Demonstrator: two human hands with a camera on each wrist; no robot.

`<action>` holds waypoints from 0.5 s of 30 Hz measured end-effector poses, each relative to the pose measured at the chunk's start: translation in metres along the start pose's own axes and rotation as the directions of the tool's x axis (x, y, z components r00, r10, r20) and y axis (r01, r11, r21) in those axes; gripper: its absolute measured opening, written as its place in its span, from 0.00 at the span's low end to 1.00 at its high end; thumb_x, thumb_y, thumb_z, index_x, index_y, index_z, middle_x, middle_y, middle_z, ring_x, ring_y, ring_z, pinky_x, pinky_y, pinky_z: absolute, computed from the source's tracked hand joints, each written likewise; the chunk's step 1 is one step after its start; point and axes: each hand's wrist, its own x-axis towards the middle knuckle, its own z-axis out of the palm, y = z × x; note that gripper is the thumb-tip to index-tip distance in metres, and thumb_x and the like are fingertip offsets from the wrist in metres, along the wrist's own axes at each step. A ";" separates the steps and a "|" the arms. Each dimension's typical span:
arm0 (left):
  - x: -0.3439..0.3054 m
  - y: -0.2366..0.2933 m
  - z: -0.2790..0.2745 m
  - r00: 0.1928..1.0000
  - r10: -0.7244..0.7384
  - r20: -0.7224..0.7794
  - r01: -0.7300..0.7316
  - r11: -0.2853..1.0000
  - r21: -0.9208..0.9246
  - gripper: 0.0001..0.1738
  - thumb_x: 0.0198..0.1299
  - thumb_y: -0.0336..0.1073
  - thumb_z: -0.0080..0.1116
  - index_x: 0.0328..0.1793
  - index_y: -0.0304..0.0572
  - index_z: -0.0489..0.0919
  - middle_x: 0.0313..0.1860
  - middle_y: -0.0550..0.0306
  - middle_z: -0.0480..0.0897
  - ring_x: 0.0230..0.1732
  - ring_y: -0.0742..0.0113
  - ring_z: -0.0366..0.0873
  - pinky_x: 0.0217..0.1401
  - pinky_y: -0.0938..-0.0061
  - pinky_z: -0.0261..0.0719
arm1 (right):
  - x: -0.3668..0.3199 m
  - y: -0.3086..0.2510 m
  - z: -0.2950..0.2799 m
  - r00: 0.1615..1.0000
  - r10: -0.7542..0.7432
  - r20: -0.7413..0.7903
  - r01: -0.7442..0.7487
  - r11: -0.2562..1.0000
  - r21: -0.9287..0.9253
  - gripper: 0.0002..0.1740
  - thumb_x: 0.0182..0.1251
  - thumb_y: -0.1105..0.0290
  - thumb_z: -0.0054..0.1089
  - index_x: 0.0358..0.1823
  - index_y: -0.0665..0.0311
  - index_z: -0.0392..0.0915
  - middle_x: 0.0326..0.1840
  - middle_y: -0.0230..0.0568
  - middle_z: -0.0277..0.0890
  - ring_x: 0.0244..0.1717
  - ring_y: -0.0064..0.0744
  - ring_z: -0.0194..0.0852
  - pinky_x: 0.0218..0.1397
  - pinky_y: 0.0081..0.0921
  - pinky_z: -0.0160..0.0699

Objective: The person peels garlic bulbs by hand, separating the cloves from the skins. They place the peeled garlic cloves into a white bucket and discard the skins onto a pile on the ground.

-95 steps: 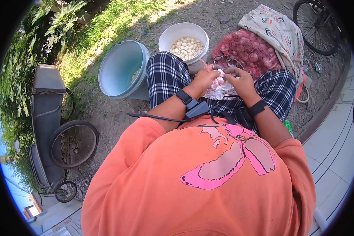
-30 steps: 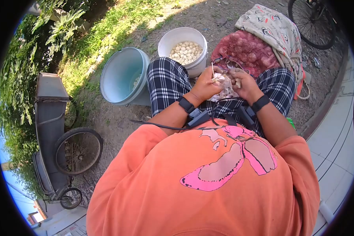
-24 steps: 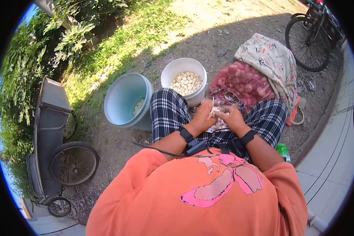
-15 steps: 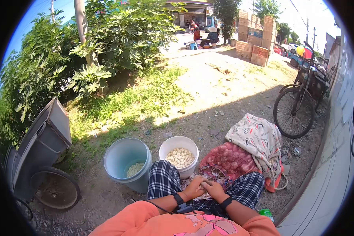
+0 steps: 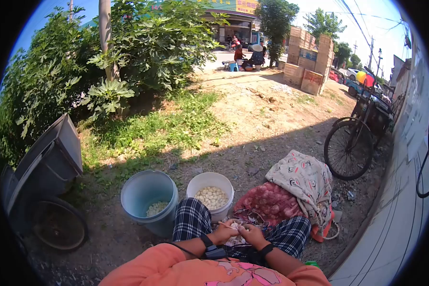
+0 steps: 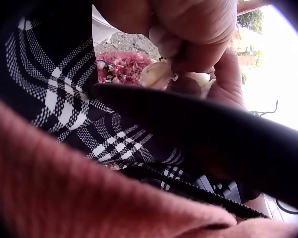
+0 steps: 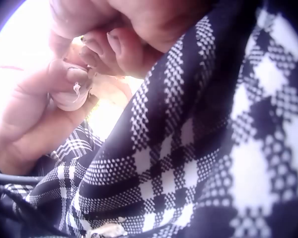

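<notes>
Low in the head view, my left hand (image 5: pixel 222 232) and right hand (image 5: pixel 254 237) meet over the lap, gripping garlic (image 5: pixel 235 227) between them. The right wrist view shows a pale clove (image 7: pixel 71 102) pinched under the left thumb, a scrap of skin clinging there. Curled right fingers (image 7: pixel 116 47) press close beside it. From the left wrist a cream-coloured clove (image 6: pixel 156 74) shows below the fingers, with much of the bulb hidden behind them. Beyond the hands lies a red mesh sack (image 5: pixel 269 204) of garlic bulbs.
A white bucket (image 5: pixel 229 188) holds peeled cloves; the larger blue bucket (image 5: pixel 128 205) beside it has some at its bottom. A printed cloth (image 5: pixel 302 176) covers part of the sack. A cart (image 5: pixel 47 167) stands left, a bicycle (image 5: pixel 350 148) right, along a white wall (image 5: pixel 405 200).
The head view has tilted up, bringing the street, boxes and distant people into sight. The hands stay together on the garlic, shifting their fingers; the stalk seen earlier is less distinct.
</notes>
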 end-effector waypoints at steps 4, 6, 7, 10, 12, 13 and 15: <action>0.012 -0.010 -0.013 0.992 -0.110 -0.054 0.101 0.984 -0.145 0.21 0.44 0.23 0.53 0.47 0.43 0.66 0.31 0.60 0.73 0.27 0.76 0.69 0.25 0.85 0.66 | -0.005 -0.010 -0.003 0.989 0.107 0.099 -0.131 0.950 0.285 0.14 0.60 0.61 0.48 0.26 0.63 0.74 0.16 0.28 0.67 0.15 0.15 0.59 0.17 0.16 0.57; 0.014 -0.011 -0.014 0.979 -0.185 -0.090 0.158 0.956 -0.247 0.20 0.44 0.23 0.52 0.47 0.41 0.66 0.28 0.60 0.72 0.21 0.77 0.67 0.20 0.85 0.61 | -0.009 -0.023 -0.007 0.994 0.098 0.056 -0.110 0.950 0.291 0.13 0.60 0.61 0.47 0.25 0.63 0.72 0.15 0.28 0.66 0.14 0.16 0.58 0.17 0.16 0.56; 0.014 -0.012 -0.014 0.978 -0.186 -0.091 0.159 0.955 -0.250 0.20 0.44 0.23 0.52 0.47 0.41 0.66 0.28 0.60 0.72 0.21 0.77 0.67 0.20 0.85 0.61 | -0.010 -0.027 -0.007 0.996 0.085 0.009 -0.084 0.951 0.298 0.13 0.60 0.61 0.47 0.24 0.62 0.71 0.15 0.28 0.65 0.13 0.16 0.57 0.16 0.16 0.55; 0.016 -0.017 -0.021 0.973 -0.144 -0.181 0.116 0.981 -0.155 0.18 0.44 0.24 0.53 0.44 0.42 0.68 0.25 0.61 0.72 0.18 0.77 0.65 0.17 0.83 0.60 | -0.004 -0.009 -0.009 0.996 0.085 0.029 -0.088 0.842 0.532 0.12 0.60 0.61 0.45 0.24 0.60 0.68 0.12 0.26 0.59 0.10 0.18 0.52 0.14 0.17 0.50; 0.018 -0.018 -0.028 0.934 -0.148 -0.324 0.159 0.987 0.008 0.18 0.45 0.24 0.53 0.45 0.41 0.70 0.26 0.61 0.74 0.22 0.77 0.68 0.22 0.83 0.64 | -0.004 -0.013 -0.018 0.965 0.157 0.208 -0.258 0.680 0.686 0.12 0.60 0.61 0.43 0.23 0.58 0.67 0.11 0.25 0.56 0.09 0.19 0.48 0.12 0.17 0.47; 0.019 -0.021 -0.029 0.934 -0.149 -0.325 0.159 0.987 0.007 0.18 0.45 0.24 0.53 0.45 0.41 0.70 0.26 0.61 0.74 0.22 0.77 0.68 0.22 0.83 0.64 | -0.003 -0.014 -0.022 0.902 0.181 0.391 -0.428 0.475 0.769 0.12 0.60 0.61 0.41 0.23 0.57 0.65 0.10 0.24 0.53 0.08 0.19 0.45 0.11 0.18 0.44; 0.008 0.003 -0.007 0.972 0.236 0.003 -0.213 0.869 0.447 0.20 0.48 0.26 0.51 0.51 0.41 0.71 0.31 0.61 0.76 0.27 0.79 0.69 0.29 0.86 0.67 | 0.001 -0.004 -0.020 0.827 0.211 0.521 -0.553 0.465 0.691 0.12 0.60 0.60 0.39 0.23 0.57 0.65 0.09 0.24 0.51 0.07 0.19 0.43 0.10 0.18 0.42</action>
